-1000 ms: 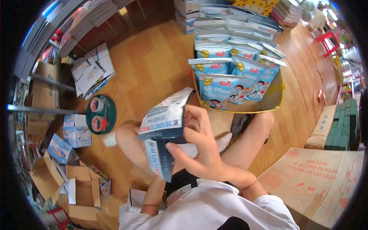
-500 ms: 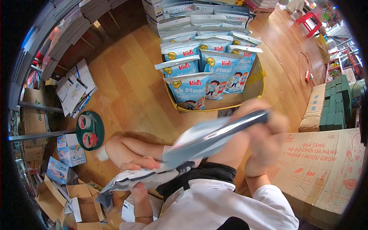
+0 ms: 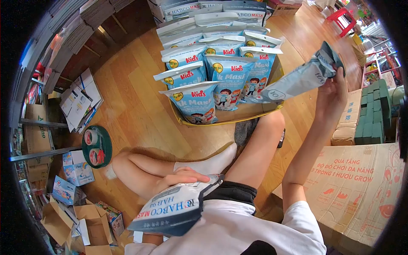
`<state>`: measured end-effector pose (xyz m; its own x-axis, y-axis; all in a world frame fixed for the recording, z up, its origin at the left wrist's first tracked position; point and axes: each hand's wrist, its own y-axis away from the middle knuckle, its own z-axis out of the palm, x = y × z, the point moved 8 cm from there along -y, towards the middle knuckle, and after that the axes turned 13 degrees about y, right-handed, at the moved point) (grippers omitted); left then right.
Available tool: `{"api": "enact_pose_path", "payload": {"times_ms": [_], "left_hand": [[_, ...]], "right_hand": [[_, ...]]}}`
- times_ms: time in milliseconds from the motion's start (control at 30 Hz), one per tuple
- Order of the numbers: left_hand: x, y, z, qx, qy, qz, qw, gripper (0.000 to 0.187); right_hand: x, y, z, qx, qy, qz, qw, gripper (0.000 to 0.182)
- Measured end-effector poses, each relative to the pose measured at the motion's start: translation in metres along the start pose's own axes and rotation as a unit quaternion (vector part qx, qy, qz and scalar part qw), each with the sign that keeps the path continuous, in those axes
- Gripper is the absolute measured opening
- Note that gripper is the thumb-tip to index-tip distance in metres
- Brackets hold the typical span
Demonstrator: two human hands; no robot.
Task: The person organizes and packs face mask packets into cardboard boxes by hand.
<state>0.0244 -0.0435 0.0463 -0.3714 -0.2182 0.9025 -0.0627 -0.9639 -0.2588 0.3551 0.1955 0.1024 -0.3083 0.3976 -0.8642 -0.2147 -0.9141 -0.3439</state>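
Observation:
My left hand [image 3: 180, 178] grips a white and dark blue HABCO MASK pouch [image 3: 170, 208] over my lap, its fingers along the upper edge. Raised to the right, my right hand [image 3: 333, 87] pinches the dark end of another pale pouch [image 3: 297, 80]. That pouch tilts down to the left, its lower end overlapping the right side of a yellow-edged box [image 3: 229, 120]. Inside the box stand several blue Kids mask pouches [image 3: 195, 102] in rows, with grey HABCO pouches [image 3: 250, 12] behind them.
A large cardboard carton [image 3: 352, 182] is at the right, near green blocks [image 3: 374, 112]. To the left lie a green tray [image 3: 106, 146] with tape rolls, papers [image 3: 80, 102] and opened small boxes [image 3: 95, 225]. A red stool [image 3: 342, 21] stands at the back right.
My right hand has moved up and right with its pouch, away from the one in my left hand. The left pouch now shows its printed face. The view has shifted slightly.

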Motion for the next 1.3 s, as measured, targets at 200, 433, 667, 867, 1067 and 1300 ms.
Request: {"api": "enact_pose_path", "payload": {"times_ms": [200,433,667,867,1067,1300], "left_hand": [[-0.019,0.002,-0.004,0.062,0.061,-0.08,0.993,0.043],[-0.028,-0.005,0.001,0.017,0.082,-0.078,0.993,0.04],[-0.036,-0.005,-0.012,0.068,0.023,-0.107,0.992,0.042],[-0.018,-0.043,-0.022,0.14,-0.04,-0.131,0.981,0.056],[-0.008,-0.161,0.047,0.062,-0.04,-0.035,0.997,0.048],[-0.098,-0.211,0.075,0.066,0.043,-0.035,0.996,0.037]], "right_hand": [[0.046,-0.002,0.014,-0.007,0.01,0.05,0.999,0.018],[0.107,0.012,0.004,-0.076,0.07,0.086,0.991,0.013],[0.116,0.015,0.005,-0.05,0.071,0.068,0.994,0.012],[0.11,0.018,0.011,-0.044,0.09,0.074,0.992,0.013],[0.105,0.013,0.006,-0.081,0.139,0.098,0.982,0.019],[0.102,0.0,0.008,-0.151,0.08,0.135,0.976,0.026]]}}
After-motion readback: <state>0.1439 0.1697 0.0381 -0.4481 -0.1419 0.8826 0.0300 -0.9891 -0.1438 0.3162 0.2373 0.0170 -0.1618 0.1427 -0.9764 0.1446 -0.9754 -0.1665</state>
